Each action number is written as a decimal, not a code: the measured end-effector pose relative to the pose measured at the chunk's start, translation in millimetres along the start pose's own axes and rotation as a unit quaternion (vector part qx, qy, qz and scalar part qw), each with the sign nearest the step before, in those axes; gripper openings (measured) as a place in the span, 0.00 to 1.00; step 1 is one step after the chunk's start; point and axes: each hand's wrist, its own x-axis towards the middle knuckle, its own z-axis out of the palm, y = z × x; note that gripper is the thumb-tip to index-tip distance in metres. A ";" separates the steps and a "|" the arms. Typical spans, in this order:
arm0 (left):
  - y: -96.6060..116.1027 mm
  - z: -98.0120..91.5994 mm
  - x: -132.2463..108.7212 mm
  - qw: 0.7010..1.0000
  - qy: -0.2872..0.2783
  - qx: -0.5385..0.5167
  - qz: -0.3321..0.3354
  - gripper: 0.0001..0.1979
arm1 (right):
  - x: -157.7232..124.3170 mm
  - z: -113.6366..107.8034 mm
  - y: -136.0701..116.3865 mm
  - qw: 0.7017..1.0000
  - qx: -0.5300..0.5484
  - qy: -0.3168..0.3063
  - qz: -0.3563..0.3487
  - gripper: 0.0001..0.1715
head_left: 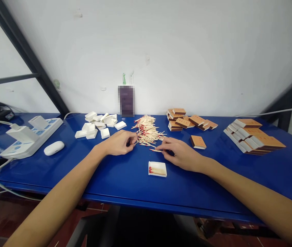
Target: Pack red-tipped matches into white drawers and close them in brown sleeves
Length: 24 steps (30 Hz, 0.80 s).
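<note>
Matches (147, 132) lie heaped near the back edge of the blue surface (105, 178), others in a white tray (161, 164) nearer the front edge. My right hand (180, 154) pinches a matchstick (154, 150); my left hand (119, 142) curls at the heaped matches' left side, gripping what, if anything, I cannot tell.

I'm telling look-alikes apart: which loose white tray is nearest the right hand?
The tray holding matches, at front centre; the other white trays cluster beyond the left hand.

No readable text, print (199, 140) on orange matchbox (198, 142) too small
</note>
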 end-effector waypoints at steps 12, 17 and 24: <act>8.8 -9.6 -4.4 0.992 -0.072 -0.096 -0.026 0.08 | 1.2 4.1 -3.7 0.998 0.059 0.021 -0.017 0.12; 21.9 13.9 6.8 0.997 0.008 -0.078 0.014 0.08 | 2.6 6.7 -7.7 0.995 0.087 0.054 -0.015 0.09; 35.7 27.3 13.9 0.993 0.066 -0.094 0.039 0.04 | -0.5 1.7 -8.2 0.995 0.082 0.047 -0.013 0.11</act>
